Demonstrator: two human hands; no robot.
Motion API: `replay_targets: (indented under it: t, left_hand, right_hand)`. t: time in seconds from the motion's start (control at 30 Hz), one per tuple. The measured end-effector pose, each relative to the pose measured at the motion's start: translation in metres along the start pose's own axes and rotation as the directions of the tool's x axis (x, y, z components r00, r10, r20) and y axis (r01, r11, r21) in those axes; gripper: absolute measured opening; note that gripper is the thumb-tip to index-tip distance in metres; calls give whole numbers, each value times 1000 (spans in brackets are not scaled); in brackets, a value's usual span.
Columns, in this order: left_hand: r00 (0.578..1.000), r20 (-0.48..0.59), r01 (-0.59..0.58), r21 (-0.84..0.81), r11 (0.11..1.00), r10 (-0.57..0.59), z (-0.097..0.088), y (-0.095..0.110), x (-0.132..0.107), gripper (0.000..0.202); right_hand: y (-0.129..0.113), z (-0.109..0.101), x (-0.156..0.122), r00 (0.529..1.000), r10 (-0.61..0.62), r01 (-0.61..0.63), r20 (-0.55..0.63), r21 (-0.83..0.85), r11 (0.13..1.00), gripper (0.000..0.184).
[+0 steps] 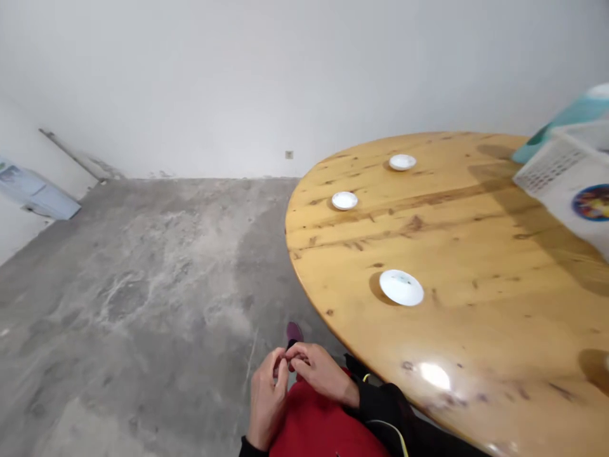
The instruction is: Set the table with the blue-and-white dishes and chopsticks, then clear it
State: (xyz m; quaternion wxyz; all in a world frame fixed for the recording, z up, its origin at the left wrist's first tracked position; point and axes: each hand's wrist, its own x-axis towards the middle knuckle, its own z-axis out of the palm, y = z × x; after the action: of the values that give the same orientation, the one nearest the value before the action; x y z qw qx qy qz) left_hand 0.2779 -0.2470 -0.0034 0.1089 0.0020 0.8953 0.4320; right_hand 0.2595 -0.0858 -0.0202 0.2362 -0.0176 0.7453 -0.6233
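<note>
1. Head view, hands. The left hand (268, 397) and right hand (326, 374) meet in front of the red garment (328, 425), off the edge of the tabletop (466, 343). The fingers of both are bent, with the tips together; I cannot tell whether anything small is pinched between them. The pose reads as a resting one, keeping both hands clear of the dishware.

2. Head view, dishware. Three white dishes rest on the tabletop: the near dish (401, 287), closest to the right hand but well apart from it; the middle dish (344, 200), by the curved edge; and the far dish (402, 162), toward the wall (238, 82). All sit upright and separate, presumably so that each can be reached singly.

3. Head view, container. A white perforated basket (554, 168) stands at the right, beside a blurred teal item (566, 127). Its position probably leaves the middle of the surface free for use.

4. Head view, markings. The basket carries an oval, multicoloured label (597, 202); no brand is legible from here. The near dish shows a faint printed motif, also unreadable. I find no other legible writing.
</note>
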Motion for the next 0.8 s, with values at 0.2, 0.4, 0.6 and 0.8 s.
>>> replay_targets:
  t: [0.2,0.4,0.6,0.8]
  left_hand:
    - [990,-115,93,78,993,-84,-65,-28,76,47]
    - [982,-160,118,104,988,-100,-93,-44,135,53]
    - [996,83,-20,115,993,10,-107,-46,215,50]
    - [948,257,-223,122,967,186,-146,-29,334,48]
  right_hand:
    - [-36,-15,109,998,43,-38,-39,118,992,27]
    - [-69,-31,177,999,-7,10,-50,59,998,25]
    - [-83,-40,217,980,77,-60,-184,95,994,24]
    - [-97,-42,262,890,139,-63,-433,185,981,24]
